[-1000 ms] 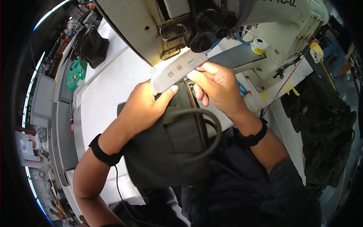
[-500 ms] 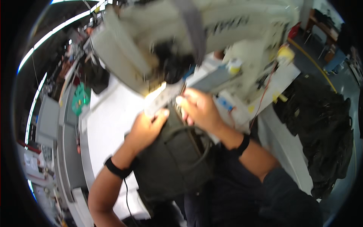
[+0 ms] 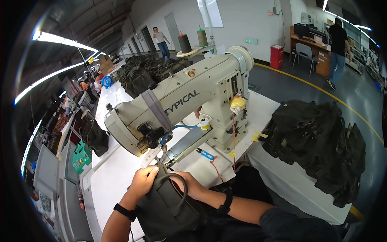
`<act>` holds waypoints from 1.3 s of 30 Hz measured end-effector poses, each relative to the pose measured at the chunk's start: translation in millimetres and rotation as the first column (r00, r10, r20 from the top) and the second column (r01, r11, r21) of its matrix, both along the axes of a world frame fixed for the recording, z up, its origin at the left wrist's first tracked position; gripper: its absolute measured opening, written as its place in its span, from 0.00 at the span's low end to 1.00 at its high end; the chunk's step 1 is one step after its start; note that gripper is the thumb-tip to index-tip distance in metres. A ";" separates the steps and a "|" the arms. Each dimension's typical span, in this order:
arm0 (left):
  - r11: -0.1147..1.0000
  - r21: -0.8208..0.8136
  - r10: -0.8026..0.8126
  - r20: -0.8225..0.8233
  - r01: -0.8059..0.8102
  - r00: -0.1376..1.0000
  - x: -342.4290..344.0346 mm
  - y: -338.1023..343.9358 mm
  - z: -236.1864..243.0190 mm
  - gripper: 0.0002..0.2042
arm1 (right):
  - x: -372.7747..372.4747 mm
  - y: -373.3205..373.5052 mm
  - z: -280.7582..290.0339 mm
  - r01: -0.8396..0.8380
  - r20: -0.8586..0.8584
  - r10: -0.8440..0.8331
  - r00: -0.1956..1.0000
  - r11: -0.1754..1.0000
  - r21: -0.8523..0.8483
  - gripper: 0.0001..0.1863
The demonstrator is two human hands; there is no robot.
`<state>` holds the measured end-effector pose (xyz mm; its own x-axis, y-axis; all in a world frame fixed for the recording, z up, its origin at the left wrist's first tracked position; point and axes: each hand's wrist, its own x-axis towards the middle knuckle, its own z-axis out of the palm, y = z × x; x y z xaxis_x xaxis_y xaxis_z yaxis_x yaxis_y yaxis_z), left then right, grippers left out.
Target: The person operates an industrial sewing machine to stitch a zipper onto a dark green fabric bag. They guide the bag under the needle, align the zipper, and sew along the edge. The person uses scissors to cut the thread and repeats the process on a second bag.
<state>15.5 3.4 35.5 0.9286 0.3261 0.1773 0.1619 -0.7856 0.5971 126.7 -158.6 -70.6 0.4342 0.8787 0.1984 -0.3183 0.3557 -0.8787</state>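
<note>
A dark olive bag (image 3: 161, 207) with a rounded handle hangs at the front edge of the white table, below the head of a cream sewing machine (image 3: 181, 97). My left hand (image 3: 143, 180) grips the bag's upper edge, thumb on top and fingers curled. On the bag's other side, my right hand (image 3: 187, 184) reaches past the handle and holds the edge of the opening; its fingertips are hidden by the bag. Between the hands, the bag's top edge lies close to the needle area, and whether it is under the presser foot I cannot tell.
Blue thread snips (image 3: 205, 154) lie on the table right of the machine bed. Thread cones (image 3: 184, 43) stand behind the machine. Dark bags (image 3: 314, 137) are heaped at the right, more bags (image 3: 141, 74) at the back. A green box (image 3: 82, 157) is at left. Two people stand farther off.
My view has lifted, showing more of the room. My right hand has shifted from beside the needle area down to the bag's opening. The left hand still holds the bag.
</note>
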 end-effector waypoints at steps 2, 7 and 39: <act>1.000 0.012 0.003 0.001 -0.003 1.000 -2.9 1.1 1.2 0.14 | 0.2 7.5 0.9 0.009 0.097 -0.007 0.995 1.000 -0.023 0.13; 0.998 0.051 0.050 -0.081 -0.046 0.995 -6.2 4.5 6.4 0.14 | 2.6 20.4 4.1 -0.104 -0.057 0.097 0.994 0.985 -0.135 0.11; 0.972 -0.215 0.094 -0.005 -0.093 0.996 5.9 18.1 -7.8 0.15 | -31.7 -64.6 -2.5 0.042 -0.186 -0.070 0.980 0.988 -0.149 0.12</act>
<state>21.4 21.5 27.7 0.8914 0.4426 0.0979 0.2255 -0.6203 0.7513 95.0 -223.2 -73.1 0.5008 0.8653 -0.0194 -0.4676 0.2517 -0.8473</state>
